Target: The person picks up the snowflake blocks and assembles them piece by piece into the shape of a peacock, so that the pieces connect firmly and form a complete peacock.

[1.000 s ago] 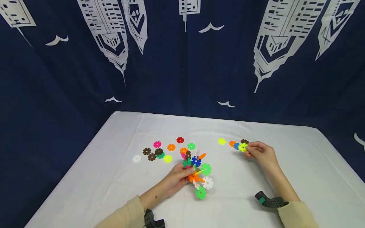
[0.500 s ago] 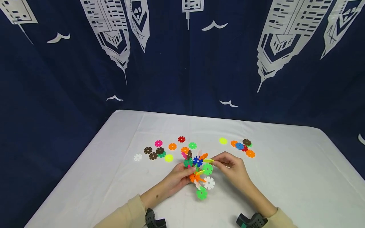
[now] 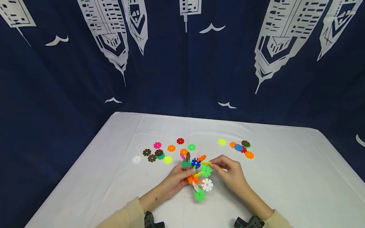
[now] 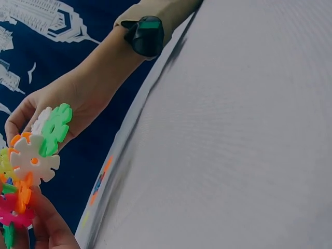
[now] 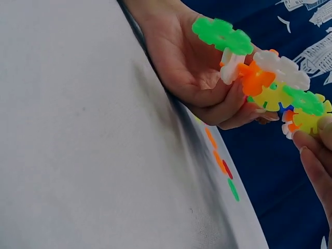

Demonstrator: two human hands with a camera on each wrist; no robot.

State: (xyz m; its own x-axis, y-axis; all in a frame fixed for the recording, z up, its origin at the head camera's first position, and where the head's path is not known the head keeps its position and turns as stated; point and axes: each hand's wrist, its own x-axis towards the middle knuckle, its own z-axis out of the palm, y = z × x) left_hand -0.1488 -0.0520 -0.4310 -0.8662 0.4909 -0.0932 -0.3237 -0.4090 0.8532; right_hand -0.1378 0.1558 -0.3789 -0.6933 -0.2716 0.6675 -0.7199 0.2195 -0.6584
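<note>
My left hand (image 3: 177,178) grips a cluster of interlocked snowflake discs, with an orange disc (image 3: 192,179), a blue disc (image 3: 195,163), a white disc (image 3: 207,184) and green ones among them. Between thumb and fingertips, my right hand (image 3: 231,171) pinches a yellow snowflake disc (image 3: 205,163), held edge-on against the cluster's right side beside the blue disc. In the right wrist view this yellow disc (image 5: 306,122) overlaps a green disc (image 5: 303,99) of the cluster. The left fingers curl behind the cluster, and its discs partly cover them.
Loose discs lie flat on the white table (image 3: 119,196): several at the left, including a brown disc (image 3: 152,158) and a white disc (image 3: 137,159). At the right are a blue disc (image 3: 238,147) and an orange disc (image 3: 249,155). A dark blue curtain (image 3: 188,79) hangs behind.
My right hand has picked up the yellow disc from the right-hand group and carried it left to the cluster. The left hand has stayed in place, holding the cluster.
</note>
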